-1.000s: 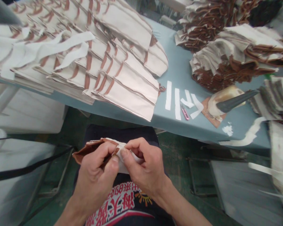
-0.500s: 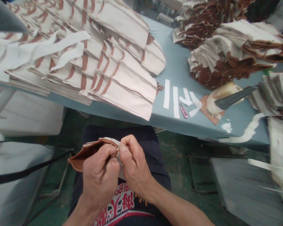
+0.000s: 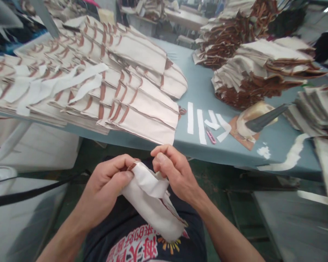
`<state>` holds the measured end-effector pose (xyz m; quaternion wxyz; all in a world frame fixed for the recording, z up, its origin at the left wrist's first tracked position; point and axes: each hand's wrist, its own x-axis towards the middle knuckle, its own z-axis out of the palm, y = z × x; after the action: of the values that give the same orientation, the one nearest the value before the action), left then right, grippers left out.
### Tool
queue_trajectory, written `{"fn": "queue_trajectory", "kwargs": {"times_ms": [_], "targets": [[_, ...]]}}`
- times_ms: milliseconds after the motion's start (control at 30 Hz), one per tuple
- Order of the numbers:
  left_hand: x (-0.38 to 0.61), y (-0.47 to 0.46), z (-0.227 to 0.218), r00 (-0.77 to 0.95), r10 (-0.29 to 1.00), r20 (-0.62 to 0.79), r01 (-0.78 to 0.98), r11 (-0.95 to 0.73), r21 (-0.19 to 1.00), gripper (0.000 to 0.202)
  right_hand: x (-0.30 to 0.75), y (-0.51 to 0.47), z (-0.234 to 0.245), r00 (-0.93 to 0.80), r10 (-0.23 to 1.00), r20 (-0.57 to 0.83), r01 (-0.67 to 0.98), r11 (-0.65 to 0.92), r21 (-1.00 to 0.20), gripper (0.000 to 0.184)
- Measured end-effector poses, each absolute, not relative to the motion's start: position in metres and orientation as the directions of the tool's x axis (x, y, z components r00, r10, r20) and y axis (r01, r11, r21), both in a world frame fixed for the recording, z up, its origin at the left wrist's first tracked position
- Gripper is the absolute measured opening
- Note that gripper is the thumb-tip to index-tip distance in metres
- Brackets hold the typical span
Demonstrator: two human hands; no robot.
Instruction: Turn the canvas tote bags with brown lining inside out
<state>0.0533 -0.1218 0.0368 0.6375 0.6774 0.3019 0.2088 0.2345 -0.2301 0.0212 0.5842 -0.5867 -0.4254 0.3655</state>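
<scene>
My left hand pinches the edge of a cream cloth piece with brown trim, thumb on top, fingers behind. The piece hangs tilted over my lap, its lower end toward the lower right. At its upper end a white strip lies across the cloth and bulges up toward my right hand. My right hand is beside the strip, its fingers curled and the thumb pressed against the index finger. What it holds, if anything, is hidden by the fingers.
A blue-covered table stands ahead, with overlapping cream pieces on the left and brown-edged stacks on the right. Near its front edge are white strips, a pink cutter and a glue-smeared container with a dark handle.
The cloth piece has turned, its brown inside no longer showing and its cream side facing up. My right hand has moved up and right, apart from my left. The view has tilted up slightly.
</scene>
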Motion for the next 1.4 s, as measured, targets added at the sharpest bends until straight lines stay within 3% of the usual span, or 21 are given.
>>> {"fn": "queue_trajectory", "kwargs": {"times_ms": [100, 200, 300, 433, 600, 767, 1000, 1233, 1400], "targets": [[0.056, -0.117, 0.054, 0.791, 0.611, -0.034, 0.146, -0.135, 0.98, 0.025, 0.249, -0.233, 0.036, 0.312, 0.919, 0.241, 0.316, 0.139, -0.938, 0.02], [0.062, -0.117, 0.067, 0.828, 0.56, 0.02, 0.141, -0.244, 0.959, 0.029, 0.256, -0.228, 0.053, 0.083, 0.924, 0.373, 0.431, 0.304, -0.85, 0.029], [0.064, -0.118, 0.075, 0.828, 0.555, 0.074, 0.128, -0.317, 0.94, 0.027, 0.261, -0.218, 0.064, -0.113, 0.921, 0.373, 0.466, 0.381, -0.799, 0.03], [0.063, -0.123, 0.079, 0.801, 0.59, 0.098, 0.147, -0.353, 0.924, 0.022, 0.266, -0.208, 0.064, -0.185, 0.91, 0.37, 0.563, 0.407, -0.719, 0.007], [0.062, -0.127, 0.075, 0.757, 0.649, 0.081, 0.184, -0.33, 0.926, 0.016, 0.262, -0.211, 0.059, -0.215, 0.93, 0.299, 0.605, 0.367, -0.707, 0.023], [0.06, -0.126, 0.069, 0.729, 0.677, 0.101, 0.164, -0.316, 0.934, 0.017, 0.254, -0.216, 0.055, -0.142, 0.972, 0.185, 0.535, 0.233, -0.812, 0.021], [0.055, -0.128, 0.061, 0.727, 0.678, 0.112, 0.127, -0.293, 0.948, 0.018, 0.254, -0.215, 0.05, -0.186, 0.972, 0.141, 0.294, 0.192, -0.936, 0.03], [0.05, -0.131, 0.056, 0.681, 0.674, 0.289, 0.093, -0.47, 0.878, 0.023, 0.228, -0.22, 0.048, 0.061, 0.984, 0.168, 0.344, 0.137, -0.929, 0.012], [0.028, -0.131, 0.033, 0.722, 0.573, 0.388, 0.088, -0.632, 0.77, 0.03, 0.216, -0.226, 0.052, 0.016, 0.998, -0.061, 0.006, -0.061, -0.998, 0.014]]}}
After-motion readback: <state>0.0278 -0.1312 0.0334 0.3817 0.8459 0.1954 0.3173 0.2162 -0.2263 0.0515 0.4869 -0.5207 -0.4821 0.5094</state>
